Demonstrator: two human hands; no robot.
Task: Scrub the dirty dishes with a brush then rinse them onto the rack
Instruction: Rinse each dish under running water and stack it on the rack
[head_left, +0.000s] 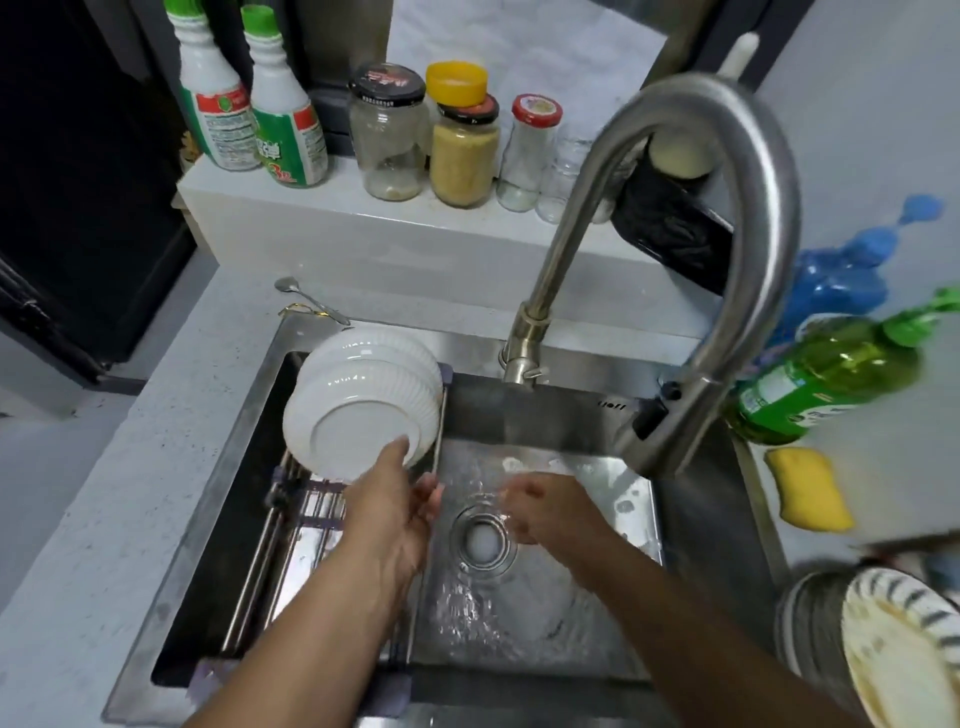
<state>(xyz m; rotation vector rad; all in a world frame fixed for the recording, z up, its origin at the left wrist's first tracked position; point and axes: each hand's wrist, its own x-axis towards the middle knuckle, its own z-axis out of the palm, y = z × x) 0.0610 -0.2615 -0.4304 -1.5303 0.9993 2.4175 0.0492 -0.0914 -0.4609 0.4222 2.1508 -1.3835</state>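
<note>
Two white ribbed bowls (363, 395) lie stacked upside down on the metal roll-up rack (280, 540) across the left half of the sink. My left hand (400, 499) is just below them, thumb tip touching the lower bowl's rim, fingers relaxed and empty. My right hand (545, 506) hovers over the wet sink floor near the drain (483, 540), blurred, fingers loosely bent and holding nothing. A dirty striped plate (904, 654) leans on a stack at the lower right. No brush is in view.
The curved steel faucet (727, 249) arches over the sink's right side. A green soap bottle (826, 374) and a yellow sponge (808, 488) sit on the right counter. Jars (462, 150) and cleaner bottles (249, 98) line the back ledge. A spoon (306, 299) lies behind the sink.
</note>
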